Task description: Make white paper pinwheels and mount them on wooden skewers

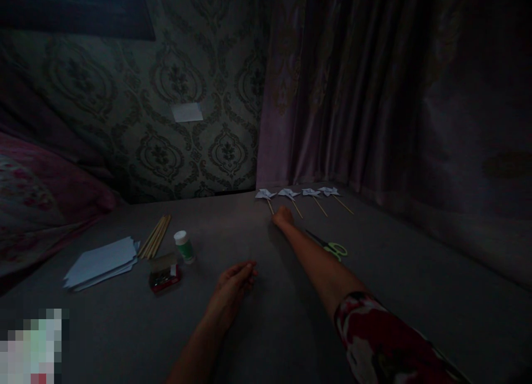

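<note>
My right hand (283, 216) reaches to the far side of the grey surface, its fingers closed around the lower end of a wooden stick. That stick carries the leftmost white paper pinwheel (265, 194), which lies on the surface. To its right, more pinwheels lie in a row, among them a second one (287, 194) and the rightmost (330, 192). My left hand (235, 287) is nearer to me, thumb and fingers curled together, with nothing visible in them. Scissors (336, 250) with green handles lie beside my right forearm.
On the left lie a stack of white paper (102, 262) and a bundle of wooden sticks (155, 237). Close to them stand a white-and-green glue bottle (184, 247) and an open red box (165, 278) of small items. A patterned wall and curtains (316, 96) border the back and right.
</note>
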Available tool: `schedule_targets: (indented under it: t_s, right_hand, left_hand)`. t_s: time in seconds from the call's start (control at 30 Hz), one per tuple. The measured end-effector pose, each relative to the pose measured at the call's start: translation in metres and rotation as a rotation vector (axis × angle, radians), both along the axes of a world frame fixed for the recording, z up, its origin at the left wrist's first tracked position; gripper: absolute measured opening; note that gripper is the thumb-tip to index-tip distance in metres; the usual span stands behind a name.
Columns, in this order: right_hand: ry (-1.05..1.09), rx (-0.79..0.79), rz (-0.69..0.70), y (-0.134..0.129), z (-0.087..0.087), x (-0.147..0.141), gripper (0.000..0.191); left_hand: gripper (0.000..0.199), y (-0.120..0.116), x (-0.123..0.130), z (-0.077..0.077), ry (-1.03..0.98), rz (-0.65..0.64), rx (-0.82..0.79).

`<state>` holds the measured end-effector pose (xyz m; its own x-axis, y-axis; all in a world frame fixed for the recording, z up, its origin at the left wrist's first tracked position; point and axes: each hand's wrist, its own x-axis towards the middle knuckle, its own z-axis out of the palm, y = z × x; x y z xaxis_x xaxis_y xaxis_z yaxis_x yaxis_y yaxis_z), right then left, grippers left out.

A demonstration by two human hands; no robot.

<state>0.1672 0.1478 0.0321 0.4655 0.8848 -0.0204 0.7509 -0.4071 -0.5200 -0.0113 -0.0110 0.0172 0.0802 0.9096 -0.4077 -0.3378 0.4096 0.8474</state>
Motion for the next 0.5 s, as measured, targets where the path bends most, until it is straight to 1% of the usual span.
schedule_targets:
  t_s: [0.3,0.5]
  right_hand:
    - [-0.035,0.003,0.000,0.017,-0.006,-0.005,0.032]
    - [-0.067,0.014,0.024,0.018,-0.010,-0.006,0.031]
  left_hand:
    - [0.014,0.002,-0.002,-0.007,-0.032,-0.007,0.005]
    - [0.012,0.002,-0.001,-0.004,-0.015,0.002,-0.020]
